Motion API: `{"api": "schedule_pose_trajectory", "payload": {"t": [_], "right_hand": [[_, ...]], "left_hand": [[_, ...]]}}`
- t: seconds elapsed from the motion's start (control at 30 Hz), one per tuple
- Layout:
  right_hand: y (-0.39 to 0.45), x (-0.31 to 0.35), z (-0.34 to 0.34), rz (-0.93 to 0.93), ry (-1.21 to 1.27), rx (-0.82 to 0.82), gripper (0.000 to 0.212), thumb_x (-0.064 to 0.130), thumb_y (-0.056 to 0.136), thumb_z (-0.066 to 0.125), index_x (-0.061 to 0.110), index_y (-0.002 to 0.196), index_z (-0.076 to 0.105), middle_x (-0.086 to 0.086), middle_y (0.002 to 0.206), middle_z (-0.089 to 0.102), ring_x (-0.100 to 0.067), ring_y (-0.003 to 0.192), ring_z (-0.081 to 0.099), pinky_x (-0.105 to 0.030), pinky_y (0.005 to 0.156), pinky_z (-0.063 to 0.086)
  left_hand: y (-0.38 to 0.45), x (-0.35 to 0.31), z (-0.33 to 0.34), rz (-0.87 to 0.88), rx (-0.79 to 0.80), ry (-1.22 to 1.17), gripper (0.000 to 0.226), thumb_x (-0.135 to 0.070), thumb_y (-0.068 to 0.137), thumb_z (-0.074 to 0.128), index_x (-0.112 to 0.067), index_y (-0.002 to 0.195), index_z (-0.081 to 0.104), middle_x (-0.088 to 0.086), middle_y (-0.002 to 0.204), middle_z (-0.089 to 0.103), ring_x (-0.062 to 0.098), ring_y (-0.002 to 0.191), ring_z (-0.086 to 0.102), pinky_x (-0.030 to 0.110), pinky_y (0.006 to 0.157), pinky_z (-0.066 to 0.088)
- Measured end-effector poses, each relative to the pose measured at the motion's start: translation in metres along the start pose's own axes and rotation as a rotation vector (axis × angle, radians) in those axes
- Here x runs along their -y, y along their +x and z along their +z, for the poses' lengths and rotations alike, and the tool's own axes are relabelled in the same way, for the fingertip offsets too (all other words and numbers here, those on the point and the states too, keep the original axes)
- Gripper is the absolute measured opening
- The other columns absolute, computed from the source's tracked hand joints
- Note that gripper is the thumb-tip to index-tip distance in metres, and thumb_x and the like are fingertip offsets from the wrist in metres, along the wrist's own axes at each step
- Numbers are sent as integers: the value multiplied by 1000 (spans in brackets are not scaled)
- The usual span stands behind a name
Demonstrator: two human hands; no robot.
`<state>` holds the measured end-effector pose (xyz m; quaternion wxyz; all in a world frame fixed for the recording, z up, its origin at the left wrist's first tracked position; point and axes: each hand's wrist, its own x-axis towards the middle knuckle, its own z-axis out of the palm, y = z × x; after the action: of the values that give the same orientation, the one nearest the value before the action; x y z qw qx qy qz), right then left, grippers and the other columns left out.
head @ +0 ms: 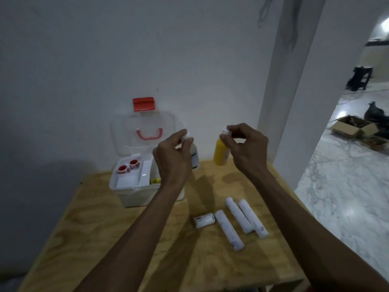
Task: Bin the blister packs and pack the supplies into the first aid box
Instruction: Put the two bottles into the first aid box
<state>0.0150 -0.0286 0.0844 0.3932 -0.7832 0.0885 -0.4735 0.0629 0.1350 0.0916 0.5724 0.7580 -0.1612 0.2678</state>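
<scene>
The first aid box (134, 194), clear plastic with a red latch and a pink handle, stands open at the table's back left. Its white tray holds two red-and-white tape rolls (128, 166). My left hand (171, 159) grips a white bottle (195, 157) by its cap, just right of the box. My right hand (245, 147) holds a yellow bottle (221, 153) by its white cap, lifted above the table. Several white wrapped bandage rolls (237, 220) lie on the wood in front of my right arm. No blister packs are visible.
The wooden table (94, 239) stands against a white wall. A white pillar (294, 102) rises at its right. Past it, on a marble floor, lie cardboard boxes (355, 127) and dark bags.
</scene>
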Motion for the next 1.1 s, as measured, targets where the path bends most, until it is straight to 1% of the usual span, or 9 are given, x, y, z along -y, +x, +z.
{"api": "schedule_pose_trajectory", "payload": {"t": [0.07, 0.2, 0.3, 0.4, 0.57, 0.77, 0.83, 0.97, 1.1], "right_hand": [[1, 17, 11, -15, 35, 10, 12, 23, 82, 76, 18, 93, 73, 15, 84, 69, 11, 77, 63, -8, 65, 48], [-4, 41, 43, -20, 104, 60, 15, 24, 83, 75, 16, 95, 74, 12, 85, 70, 4, 81, 66, -10, 66, 50], [-13, 48, 67, -16, 124, 100, 16, 23, 82, 76, 15, 96, 73, 10, 85, 70, 3, 81, 65, -11, 66, 51], [-22, 46, 86, -11, 133, 126, 14, 22, 82, 76, 16, 94, 73, 11, 82, 69, 8, 79, 63, -11, 65, 51], [-35, 34, 103, -21, 112, 171, 10, 21, 83, 75, 17, 91, 72, 9, 82, 70, 2, 78, 65, -27, 68, 58], [-45, 16, 113, -21, 79, 210, 10, 22, 85, 73, 15, 91, 72, 4, 85, 73, -4, 77, 68, -33, 67, 60], [-48, 12, 116, -35, 69, 235, 11, 21, 85, 73, 13, 92, 73, 1, 86, 74, -5, 76, 68, -28, 67, 59], [-53, 8, 118, -75, 63, 267, 10, 15, 83, 75, 9, 91, 74, -3, 87, 75, -6, 75, 68, -15, 66, 55], [-56, 1, 120, -63, 52, 311, 14, 16, 81, 77, 9, 93, 75, -3, 88, 76, -9, 77, 69, -23, 73, 57]], "left_hand": [[16, 1, -22, -10, -22, -1, 27, -15, 84, 74, -7, 110, 74, 5, 105, 75, 10, 89, 69, 5, 78, 50], [43, 15, -57, -48, -69, 38, 27, -18, 82, 76, -10, 108, 75, 4, 103, 75, 8, 84, 70, 27, 86, 57], [55, 29, -66, -76, -57, 51, 29, -17, 82, 77, -10, 110, 74, 5, 104, 75, 7, 83, 68, 18, 80, 53], [62, 46, -62, -84, -21, 38, 28, -19, 82, 77, -9, 109, 74, 6, 102, 75, 7, 83, 67, 18, 80, 53], [64, 67, -40, -60, 62, 23, 25, -16, 83, 75, -9, 107, 75, 4, 101, 75, 8, 86, 69, 27, 87, 56], [63, 88, -20, -58, 167, 41, 24, -16, 82, 76, -11, 105, 75, 2, 99, 75, 10, 84, 69, 15, 77, 51], [63, 93, -16, -62, 207, 52, 25, -17, 82, 76, -11, 105, 75, 1, 97, 74, 7, 82, 66, 7, 72, 46], [64, 101, -13, -74, 294, 67, 22, -16, 79, 78, -11, 101, 76, -1, 91, 73, 7, 78, 66, 4, 68, 45], [65, 107, -12, -90, 374, 76, 22, -12, 79, 77, -9, 102, 75, 3, 95, 74, 2, 76, 64, -1, 64, 44]]}}
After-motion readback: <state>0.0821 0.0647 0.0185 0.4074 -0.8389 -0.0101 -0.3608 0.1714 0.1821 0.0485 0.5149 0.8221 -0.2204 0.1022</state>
